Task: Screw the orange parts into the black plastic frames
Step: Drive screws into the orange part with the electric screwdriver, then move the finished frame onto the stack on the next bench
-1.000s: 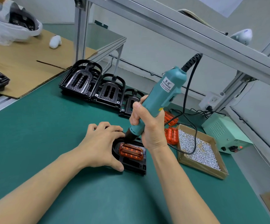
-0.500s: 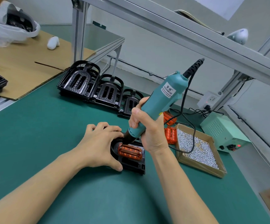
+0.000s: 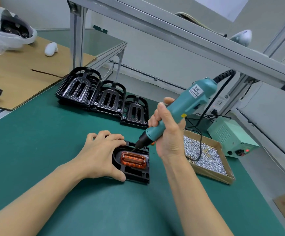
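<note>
A black plastic frame [image 3: 138,174] lies flat on the green mat in the middle, with an orange part [image 3: 133,160] seated in it. My left hand [image 3: 99,155] grips the frame's rounded left end, thumb at its near edge and fingers curled over the far edge. My right hand [image 3: 168,133] holds a teal electric screwdriver [image 3: 186,108] tilted down to the left. Its black tip sits at the orange part's far left corner. Whether a screw is on the tip I cannot tell.
Three stacks of black frames [image 3: 104,97] stand in a row behind. A cardboard tray of small silver screws [image 3: 204,157] lies to the right, beside a pale green power box [image 3: 230,135]. An aluminium shelf beam [image 3: 189,36] crosses overhead. Cardboard sheet [image 3: 19,74] lies far left.
The screwdriver has tilted a little and its tip has come down onto the orange part's far left corner. My left hand stays on the frame. The view shifted slightly.
</note>
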